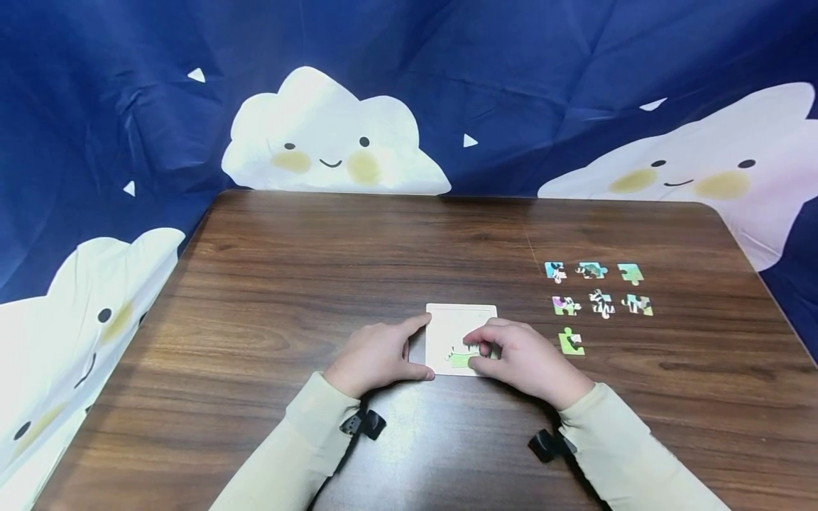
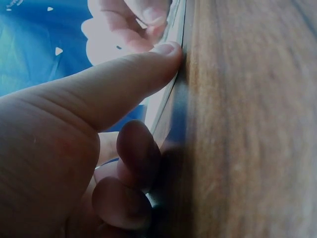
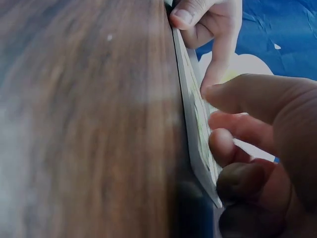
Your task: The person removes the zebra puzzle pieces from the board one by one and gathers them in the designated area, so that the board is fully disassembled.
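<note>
A square white puzzle board (image 1: pixel 447 323) lies flat on the table between the two hands. Along its lower side sits a green puzzle piece (image 1: pixel 459 360) with black-and-white markings, partly covered by the right hand. My left hand (image 1: pixel 383 353) rests at the board's left edge, index fingertip near the upper corner and thumb (image 2: pixel 143 67) along the lower corner. Over the board's lower right, my right hand (image 1: pixel 520 357) has bent fingers, with thumb and index pinching a puzzle piece that is mostly hidden. In the right wrist view, those fingertips (image 3: pixel 220 96) are right at the board's surface.
Several loose puzzle pieces lie in rows right of the board, among them a plain green piece (image 1: pixel 630 273), a blue one (image 1: pixel 555 270) and a green one (image 1: pixel 571 342) nearest the right hand. A dark blue cloud-print curtain (image 1: pixel 498 64) hangs behind the wooden table (image 1: pixel 287 270).
</note>
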{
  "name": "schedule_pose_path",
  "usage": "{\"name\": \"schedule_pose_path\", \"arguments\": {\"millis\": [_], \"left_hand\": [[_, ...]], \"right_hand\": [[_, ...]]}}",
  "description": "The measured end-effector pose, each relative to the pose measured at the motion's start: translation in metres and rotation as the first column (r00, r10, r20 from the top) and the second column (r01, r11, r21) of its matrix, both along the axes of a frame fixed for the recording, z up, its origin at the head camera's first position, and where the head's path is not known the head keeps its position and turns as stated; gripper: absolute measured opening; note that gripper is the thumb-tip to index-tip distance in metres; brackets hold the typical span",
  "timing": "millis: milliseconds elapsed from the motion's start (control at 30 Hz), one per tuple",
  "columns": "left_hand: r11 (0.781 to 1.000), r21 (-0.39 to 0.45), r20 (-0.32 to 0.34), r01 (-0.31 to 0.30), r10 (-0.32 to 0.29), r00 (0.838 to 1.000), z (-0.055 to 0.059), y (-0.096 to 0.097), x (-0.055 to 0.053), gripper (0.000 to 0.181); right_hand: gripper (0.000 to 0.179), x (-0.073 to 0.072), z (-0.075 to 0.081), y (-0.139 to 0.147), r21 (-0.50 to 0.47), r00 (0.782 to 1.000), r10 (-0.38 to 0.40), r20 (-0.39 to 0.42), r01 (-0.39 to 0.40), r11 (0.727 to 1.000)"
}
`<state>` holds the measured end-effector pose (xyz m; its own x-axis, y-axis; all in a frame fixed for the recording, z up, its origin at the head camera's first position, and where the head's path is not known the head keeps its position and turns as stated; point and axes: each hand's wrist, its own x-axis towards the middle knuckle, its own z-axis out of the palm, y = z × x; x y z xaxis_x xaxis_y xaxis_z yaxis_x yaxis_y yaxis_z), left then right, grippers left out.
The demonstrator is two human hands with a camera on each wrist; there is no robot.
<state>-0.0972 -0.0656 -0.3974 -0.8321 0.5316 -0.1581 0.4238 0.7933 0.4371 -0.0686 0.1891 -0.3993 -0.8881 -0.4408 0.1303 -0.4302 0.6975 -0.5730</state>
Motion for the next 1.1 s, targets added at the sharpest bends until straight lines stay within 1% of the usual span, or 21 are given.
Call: {"name": "schedule_pose_path", "arguments": {"millis": [100, 200, 433, 533, 700, 900, 1100], "left_hand": [[1.0, -0.003, 0.003, -0.001, 0.001, 1.0, 0.0014, -0.0001, 0.0002, 0.091], [1.0, -0.007, 0.002, 0.001, -0.001, 1.0, 0.003, 0.0006, 0.0004, 0.091], [1.0, -0.003, -0.004, 0.004, -0.004, 1.0, 0.0025, 0.0005, 0.0003, 0.091], [1.0, -0.007, -0.007, 0.006, -0.006, 1.0, 0.0019, 0.0003, 0.0002, 0.091], [1.0, -0.024, -0.012, 0.007, -0.007, 1.0, 0.0019, 0.0008, -0.0004, 0.092], [0.999, -0.033, -0.01, 0.008, -0.008, 1.0, 0.0027, 0.0012, -0.0002, 0.092], [1.0, -0.026, -0.002, 0.0, 0.0, 1.0, 0.0021, 0.0008, 0.0004, 0.092]], "right_hand": [[0.02, -0.0008, 0.0005, -0.0021, 0.06, 1.0, 0.026, 0.0, -0.026, 0.998], [0.019, -0.0006, 0.0008, -0.0023, 0.077, 0.999, 0.037, 0.004, -0.038, 0.996], [0.022, 0.0003, -0.0002, -0.002, 0.034, 1.0, 0.018, 0.024, -0.019, 0.999], [0.021, 0.0002, -0.0006, -0.0011, 0.022, 0.999, 0.013, 0.033, -0.013, 1.0], [0.021, 0.0001, 0.0004, 0.001, 0.033, 0.999, 0.013, 0.038, -0.014, 0.999], [0.021, 0.001, 0.0028, 0.0015, 0.037, 0.999, 0.033, 0.018, -0.034, 0.999], [0.019, 0.0013, 0.0016, 0.0022, 0.027, 0.999, 0.019, -0.035, -0.018, 0.999]]}}
